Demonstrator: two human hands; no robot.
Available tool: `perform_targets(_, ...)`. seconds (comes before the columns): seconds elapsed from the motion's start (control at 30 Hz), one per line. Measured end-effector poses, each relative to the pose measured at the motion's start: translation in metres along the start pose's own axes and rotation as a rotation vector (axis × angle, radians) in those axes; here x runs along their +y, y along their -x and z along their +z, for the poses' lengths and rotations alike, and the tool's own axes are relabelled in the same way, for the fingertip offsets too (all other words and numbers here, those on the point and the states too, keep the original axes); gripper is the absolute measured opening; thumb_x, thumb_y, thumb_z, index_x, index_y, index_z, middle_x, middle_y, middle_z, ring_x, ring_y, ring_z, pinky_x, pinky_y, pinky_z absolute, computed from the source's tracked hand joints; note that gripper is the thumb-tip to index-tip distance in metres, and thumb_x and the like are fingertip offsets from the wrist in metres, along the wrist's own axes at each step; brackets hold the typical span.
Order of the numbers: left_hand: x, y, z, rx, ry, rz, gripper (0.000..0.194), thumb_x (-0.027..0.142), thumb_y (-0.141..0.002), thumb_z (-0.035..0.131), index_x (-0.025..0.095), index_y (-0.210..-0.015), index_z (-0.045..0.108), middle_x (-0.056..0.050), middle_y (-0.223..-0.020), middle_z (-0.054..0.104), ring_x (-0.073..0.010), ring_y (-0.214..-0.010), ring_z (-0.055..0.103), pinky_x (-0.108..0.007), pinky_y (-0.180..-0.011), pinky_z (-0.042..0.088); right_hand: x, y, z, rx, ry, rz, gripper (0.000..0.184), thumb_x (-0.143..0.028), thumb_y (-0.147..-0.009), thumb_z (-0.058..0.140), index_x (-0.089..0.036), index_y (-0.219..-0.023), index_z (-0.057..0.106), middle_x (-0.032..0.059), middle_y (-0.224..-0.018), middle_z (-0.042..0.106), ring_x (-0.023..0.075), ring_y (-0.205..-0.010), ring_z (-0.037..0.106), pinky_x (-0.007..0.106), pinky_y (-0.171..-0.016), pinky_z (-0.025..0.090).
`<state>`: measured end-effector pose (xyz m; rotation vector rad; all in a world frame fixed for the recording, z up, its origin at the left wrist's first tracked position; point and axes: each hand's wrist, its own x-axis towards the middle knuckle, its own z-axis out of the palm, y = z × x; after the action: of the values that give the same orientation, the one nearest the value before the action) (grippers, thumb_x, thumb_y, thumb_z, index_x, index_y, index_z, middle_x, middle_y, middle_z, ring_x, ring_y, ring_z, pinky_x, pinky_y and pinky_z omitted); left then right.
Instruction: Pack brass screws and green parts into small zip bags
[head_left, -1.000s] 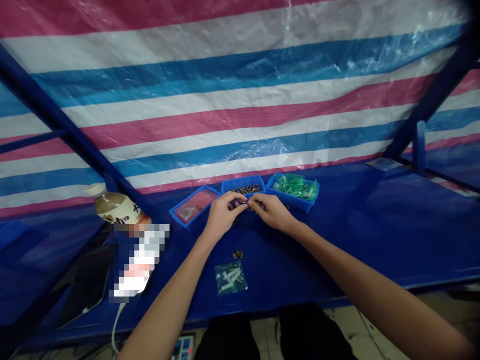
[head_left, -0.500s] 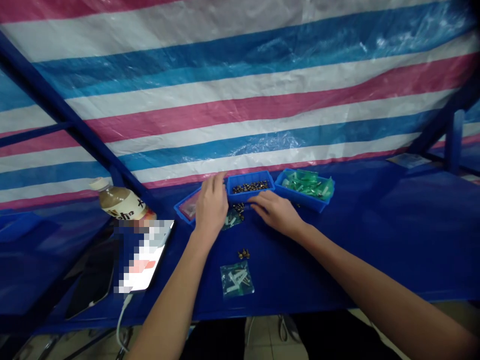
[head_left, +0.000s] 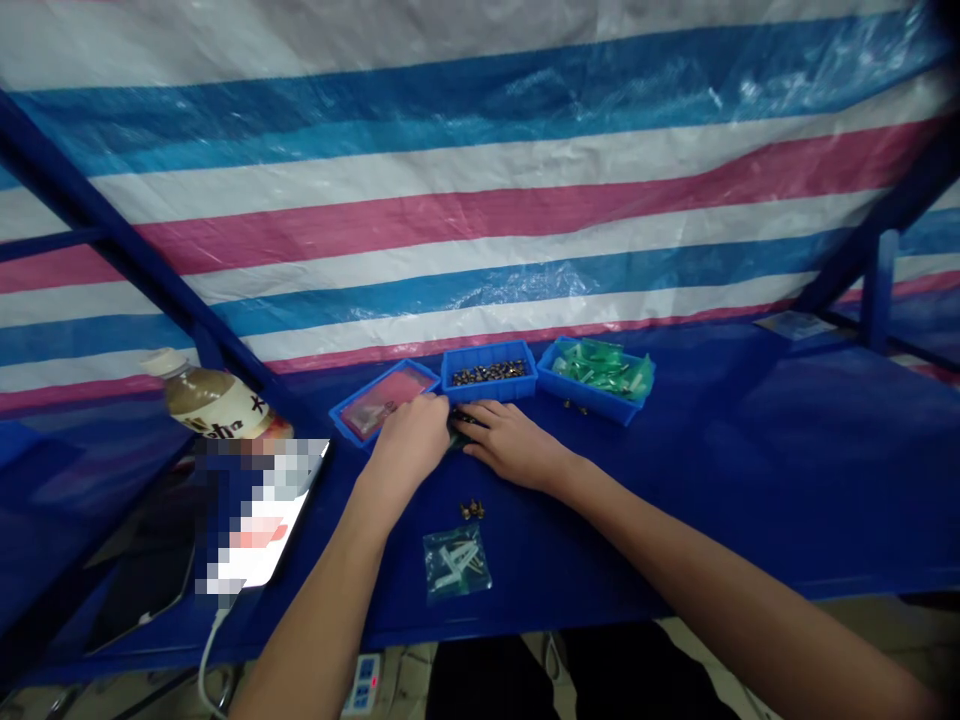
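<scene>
My left hand [head_left: 418, 433] is beside the left blue bin, its fingers curled in. Whatever those fingers hold, if anything, is hidden. Close to its right, my right hand [head_left: 514, 443] reaches over a small pile of dark brass-coloured screw-like parts [head_left: 466, 418], fingers stretched out and thumb apart. Under the hands a little of a clear bag shows, mostly covered. Nearer the table's front edge lie several loose brass-coloured parts [head_left: 472, 510]. In front of them a clear plastic bag [head_left: 457, 562] holds white plastic pieces and thin pins.
Behind the hands stand three blue bins: one with reddish bags [head_left: 385, 400], one with metal parts [head_left: 489, 373], one with green bags [head_left: 600, 370]. At left are a drink bottle [head_left: 214, 400], a lit tablet [head_left: 262, 530] with cable, and a dark device [head_left: 146, 560]. Striped sheeting hangs behind.
Both hands have come closer together over the pile. My left hand has drawn down from the bins and its fingers have curled; my right hand has moved onto the parts.
</scene>
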<state>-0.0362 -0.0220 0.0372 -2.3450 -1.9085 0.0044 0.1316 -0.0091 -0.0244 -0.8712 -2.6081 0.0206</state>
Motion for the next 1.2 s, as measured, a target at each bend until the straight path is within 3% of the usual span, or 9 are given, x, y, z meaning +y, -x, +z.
perform_targets(0.17,0.005,-0.002,0.009,-0.036,0.057,0.075,0.031,0.008,-0.088,0.036,0.014,-0.104,0.062,-0.014,-0.105,0.067,-0.0290,-0.096,0.067,-0.039,-0.081,0.052,0.007,0.002,-0.006,0.008,-0.043,-0.047,0.032,-0.027,-0.098,0.045,-0.015,-0.124,0.061,0.0134,-0.130,0.057,0.0252,-0.121,0.047,0.043,-0.103,0.041)
perform_targets(0.37,0.009,-0.004,0.020,-0.025,0.024,0.077,0.028,0.019,-0.095,0.036,0.014,-0.111,0.058,-0.016,-0.110,0.060,-0.0281,-0.092,0.065,-0.038,-0.075,0.052,0.013,0.006,-0.016,0.005,-0.074,-0.057,0.024,-0.023,-0.095,0.052,-0.014,-0.112,0.067,0.0128,-0.117,0.062,0.0244,-0.111,0.051,0.042,-0.099,0.044)
perform_targets(0.6,0.006,-0.001,0.018,-0.019,0.175,0.208,0.028,0.020,-0.097,0.034,0.021,-0.106,0.061,-0.008,-0.102,0.060,-0.0211,-0.087,0.064,-0.033,-0.078,0.049,0.014,0.015,-0.029,-0.023,-0.039,-0.025,0.014,-0.024,-0.092,0.057,-0.015,-0.096,0.068,0.0110,-0.106,0.063,0.0236,-0.101,0.053,0.040,-0.093,0.046)
perform_targets(0.7,0.003,-0.003,0.016,0.012,0.224,0.178,0.028,0.018,-0.096,0.038,0.021,-0.108,0.062,-0.009,-0.103,0.062,-0.0201,-0.092,0.064,-0.031,-0.083,0.048,0.013,0.017,-0.033,-0.044,-0.019,-0.010,0.010,-0.023,-0.090,0.060,-0.016,-0.091,0.067,0.0099,-0.101,0.063,0.0235,-0.098,0.054,0.040,-0.089,0.047)
perform_targets(0.83,0.002,-0.006,0.016,0.053,0.228,0.108,0.030,0.015,-0.093,0.044,0.023,-0.117,0.061,-0.009,-0.106,0.065,-0.0221,-0.101,0.064,-0.032,-0.085,0.049,0.013,0.018,-0.035,-0.034,-0.030,0.010,0.011,-0.024,-0.091,0.058,-0.017,-0.093,0.067,0.0098,-0.104,0.061,0.0233,-0.096,0.055,0.039,-0.085,0.047)
perform_targets(1.0,0.006,-0.007,0.021,0.047,0.189,0.103,0.033,0.019,-0.095,0.041,0.025,-0.120,0.060,-0.010,-0.105,0.067,-0.0242,-0.095,0.066,-0.034,-0.079,0.050,0.011,0.018,-0.038,0.012,-0.057,0.033,0.015,-0.026,-0.094,0.053,-0.017,-0.095,0.066,0.0102,-0.104,0.061,0.0230,-0.097,0.056,0.038,-0.084,0.047)
perform_targets(1.2,0.003,-0.006,0.023,0.051,0.192,0.120,0.030,0.025,-0.096,0.039,0.026,-0.111,0.065,-0.008,-0.101,0.066,-0.0233,-0.089,0.067,-0.031,-0.073,0.049,-0.013,0.016,-0.044,0.014,-0.243,-0.048,0.021,-0.033,-0.095,0.053,-0.018,-0.101,0.066,0.0079,-0.103,0.063,0.0201,-0.100,0.056,0.033,-0.089,0.045)
